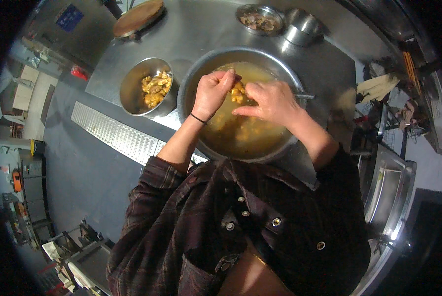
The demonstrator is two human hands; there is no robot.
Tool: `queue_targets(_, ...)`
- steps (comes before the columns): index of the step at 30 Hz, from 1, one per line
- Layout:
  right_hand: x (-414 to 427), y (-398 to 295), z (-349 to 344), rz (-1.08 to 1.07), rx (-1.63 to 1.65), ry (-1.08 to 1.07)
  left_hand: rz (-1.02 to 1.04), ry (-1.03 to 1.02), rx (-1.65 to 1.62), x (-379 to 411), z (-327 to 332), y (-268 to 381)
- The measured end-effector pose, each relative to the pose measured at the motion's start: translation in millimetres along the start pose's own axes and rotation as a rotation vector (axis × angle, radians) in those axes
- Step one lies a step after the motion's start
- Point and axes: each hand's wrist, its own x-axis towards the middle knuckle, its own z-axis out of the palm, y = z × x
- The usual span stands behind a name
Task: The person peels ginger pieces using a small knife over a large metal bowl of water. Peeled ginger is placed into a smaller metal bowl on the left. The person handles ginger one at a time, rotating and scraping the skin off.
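A yellow-brown piece of food [238, 93], which looks like meat, is between my two hands above a large metal basin [294, 77]. My left hand [215, 92] closes its fingers at the piece's upper left side. At the piece's right side is my right hand [269, 100], its thumb apart from the curled fingers; whether it grips the piece is hard to tell. Cloudy yellowish liquid [224, 127] fills much of the basin, with more pieces dimly visible under the surface. Left of the basin, a deep metal pot [126, 88] holds several similar yellow-brown pieces [156, 88].
On the metal table [202, 22] stand a bowl of scraps [259, 21], a metal pot [302, 29] and a round wooden board [138, 16]. A handle [305, 96] juts over the basin's right rim. A perforated metal strip [113, 133] crosses the floor; a metal sink-like fixture [389, 188] is right.
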Motion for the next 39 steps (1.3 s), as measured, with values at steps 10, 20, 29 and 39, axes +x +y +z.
queue_targets(10,-13.7,4.1,9.1,-0.062,0.034,-0.136,-0.072,-0.011,-0.079,2.1,-1.1,3.3)
queue_targets(20,-9.3,11.2,3.4,0.495,0.481,0.150,0.001,-0.065,-0.566,1.3,-8.8,-17.6)
queue_targets(29,5.3,-4.8,-12.7,0.416,0.403,-0.038,-0.061,-0.105,-0.687,-4.9,-7.9,-13.3)
queue_targets(39,11.9,-7.7,-10.9,0.212,0.288,-0.085,-0.035,-0.236,-0.696,-4.7,-3.8,-17.9)
